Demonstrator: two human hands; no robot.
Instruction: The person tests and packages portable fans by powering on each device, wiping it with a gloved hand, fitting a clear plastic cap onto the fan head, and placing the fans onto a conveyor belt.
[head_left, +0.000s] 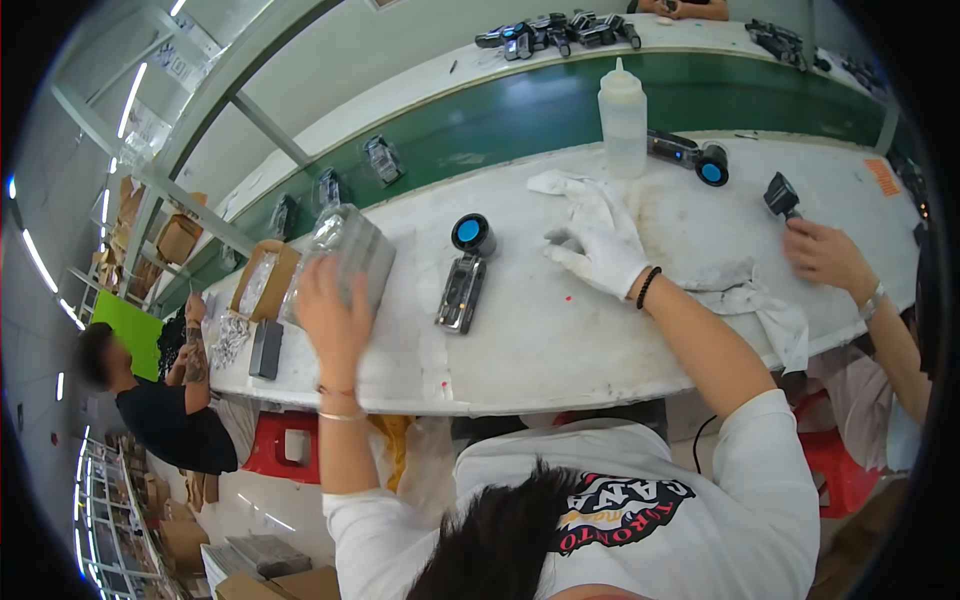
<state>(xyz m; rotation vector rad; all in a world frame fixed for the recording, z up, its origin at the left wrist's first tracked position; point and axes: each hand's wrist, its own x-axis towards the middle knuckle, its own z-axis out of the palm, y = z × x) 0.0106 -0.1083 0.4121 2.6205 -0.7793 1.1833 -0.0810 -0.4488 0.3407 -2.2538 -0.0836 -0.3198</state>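
My left hand (335,305) is bare and blurred by motion. Its fingers look spread, beside a stack of clear plastic packaging (362,250); no held thing shows. My right hand (605,260), in a white glove, rests on the table next to a crumpled white cloth (590,192). Its thumb and fingers are apart, with nothing visible between them. Between my hands lies a dark handheld device (463,290) with a see-through body and a round head bearing a blue disc, its head pointing away from me.
A squeeze bottle (624,120) stands near a second device (685,152). At right, a co-worker's hand (830,255) holds a dark device (781,195). Left are a cardboard box (262,285) and a dark block (266,350). Bagged devices (382,160) lie on a green belt (450,130).
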